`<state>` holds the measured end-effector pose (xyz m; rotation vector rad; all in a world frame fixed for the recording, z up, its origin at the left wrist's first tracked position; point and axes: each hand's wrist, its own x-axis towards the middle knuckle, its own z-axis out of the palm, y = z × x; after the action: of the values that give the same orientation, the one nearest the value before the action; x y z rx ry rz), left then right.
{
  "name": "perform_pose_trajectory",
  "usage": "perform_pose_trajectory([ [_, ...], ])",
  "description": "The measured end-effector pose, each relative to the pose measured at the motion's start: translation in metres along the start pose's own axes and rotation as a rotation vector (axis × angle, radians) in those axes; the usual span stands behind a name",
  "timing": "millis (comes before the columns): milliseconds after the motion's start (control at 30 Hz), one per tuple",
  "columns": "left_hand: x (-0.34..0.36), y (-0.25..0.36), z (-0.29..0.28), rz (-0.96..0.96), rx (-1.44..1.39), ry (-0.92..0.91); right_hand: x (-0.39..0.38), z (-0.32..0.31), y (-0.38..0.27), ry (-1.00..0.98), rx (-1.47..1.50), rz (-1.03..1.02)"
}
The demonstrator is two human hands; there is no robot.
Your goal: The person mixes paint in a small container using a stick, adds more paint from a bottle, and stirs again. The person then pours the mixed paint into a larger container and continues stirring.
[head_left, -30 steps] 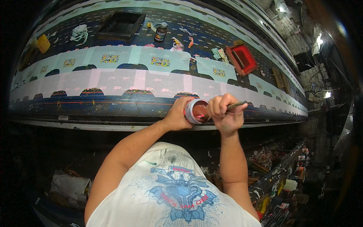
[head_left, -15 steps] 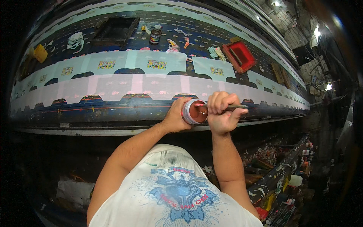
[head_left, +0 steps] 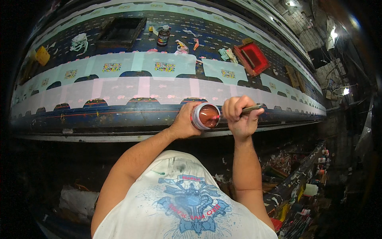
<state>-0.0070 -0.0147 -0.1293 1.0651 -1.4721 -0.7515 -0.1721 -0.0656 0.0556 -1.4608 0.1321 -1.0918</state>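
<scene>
My left hand (head_left: 184,122) is wrapped round the side of a clear, open jar (head_left: 195,120), its mouth tilted toward me. Reddish-brown paint or ink (head_left: 207,114) shows inside. In my right hand (head_left: 241,119), just right of the jar, is a thin dark stick-like tool (head_left: 253,108), its rear end poking out past the fingers. A bright pink-red tip shows at the jar's right inner side; the fingers hide the middle of the tool. Both hands are over the near edge of a long printing table (head_left: 131,117).
Pale green and pink fabric pieces (head_left: 131,63) lie in rows along the table. Farther back are a dark frame (head_left: 121,32), a brown bottle (head_left: 163,36), crumpled rags (head_left: 79,43) and a red tray (head_left: 254,59). Cluttered containers (head_left: 310,190) stand at the lower right.
My right hand has moved right, away from the jar's mouth, uncovering more of the paint inside. The jar and my left hand have barely shifted.
</scene>
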Motion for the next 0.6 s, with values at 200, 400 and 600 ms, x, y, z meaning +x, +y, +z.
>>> perform_pose_trajectory([
  [200, -0.002, 0.006, 0.000, -0.053, -0.010, -0.008, -0.004, 0.022, 0.015, 0.023, 0.064, -0.029],
  [400, 0.002, 0.000, 0.001, 0.004, -0.033, -0.012, 0.006, 0.015, 0.015, 0.161, -0.092, -0.181],
  [600, 0.000, 0.000, 0.001, -0.031, 0.001, -0.010, 0.002, 0.004, 0.000, -0.058, -0.018, 0.070],
])
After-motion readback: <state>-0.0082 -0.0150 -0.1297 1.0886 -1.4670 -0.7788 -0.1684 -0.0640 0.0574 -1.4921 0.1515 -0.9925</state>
